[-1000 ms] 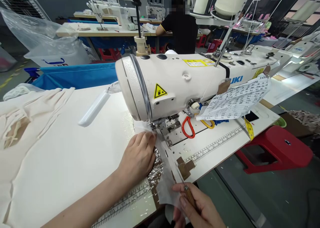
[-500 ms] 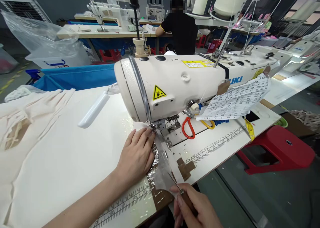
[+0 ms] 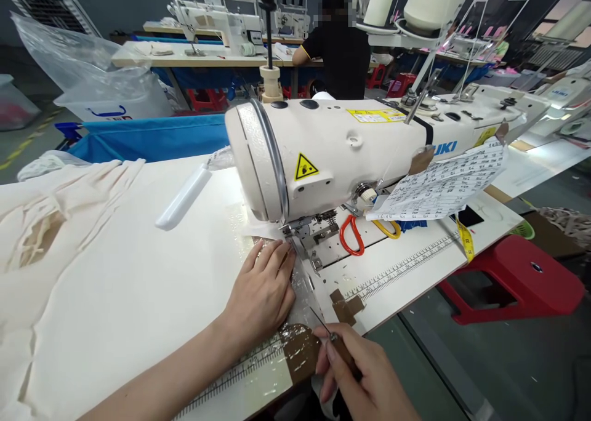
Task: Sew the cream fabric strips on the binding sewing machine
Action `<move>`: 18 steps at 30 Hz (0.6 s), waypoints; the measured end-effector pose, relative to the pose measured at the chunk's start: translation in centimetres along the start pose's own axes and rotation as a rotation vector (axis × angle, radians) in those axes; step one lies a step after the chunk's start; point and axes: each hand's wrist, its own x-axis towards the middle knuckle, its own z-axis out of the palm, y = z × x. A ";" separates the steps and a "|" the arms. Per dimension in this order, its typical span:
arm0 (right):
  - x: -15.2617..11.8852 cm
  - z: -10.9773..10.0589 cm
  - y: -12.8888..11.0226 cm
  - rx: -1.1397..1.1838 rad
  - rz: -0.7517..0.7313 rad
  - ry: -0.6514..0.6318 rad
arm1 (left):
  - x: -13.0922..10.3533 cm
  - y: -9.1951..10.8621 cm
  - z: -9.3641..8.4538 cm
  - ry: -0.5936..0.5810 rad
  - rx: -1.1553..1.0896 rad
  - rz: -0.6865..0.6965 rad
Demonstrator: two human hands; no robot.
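My left hand (image 3: 265,285) lies flat, fingers stretched out, on thin whitish material at the work area of a white sewing machine (image 3: 332,156). Its fingertips are close to the presser foot (image 3: 292,227). My right hand (image 3: 357,372) is closed around the wooden handle of an awl (image 3: 340,348) at the table's front edge. The awl's thin metal point slants up and left over a translucent strip (image 3: 307,304). Some pale material hangs below my right hand; whether its fingers also hold that, I cannot tell.
Orange-handled scissors (image 3: 352,236) and a yellow handle (image 3: 388,229) lie beside the machine. A handwritten sheet (image 3: 438,184) hangs from it. Cream fabric (image 3: 60,224) covers the table's left. A red stool (image 3: 517,279) stands right; a person (image 3: 341,52) sits ahead.
The view has shifted slightly, so the machine appears further right. My left hand is a little farther from the presser foot, where more white material shows. The awl stays in my right hand.
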 end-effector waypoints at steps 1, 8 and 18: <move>0.2 0.0 -0.2 -0.010 -0.005 0.003 | 0.0 0.0 0.0 -0.002 -0.002 -0.003; 1.4 -0.2 -1.0 -0.041 -0.002 -0.013 | 0.2 -0.3 0.1 -0.009 -0.016 -0.015; -0.3 -1.3 -4.1 -0.186 -0.361 -0.086 | 1.4 -1.6 0.8 -0.031 0.036 0.011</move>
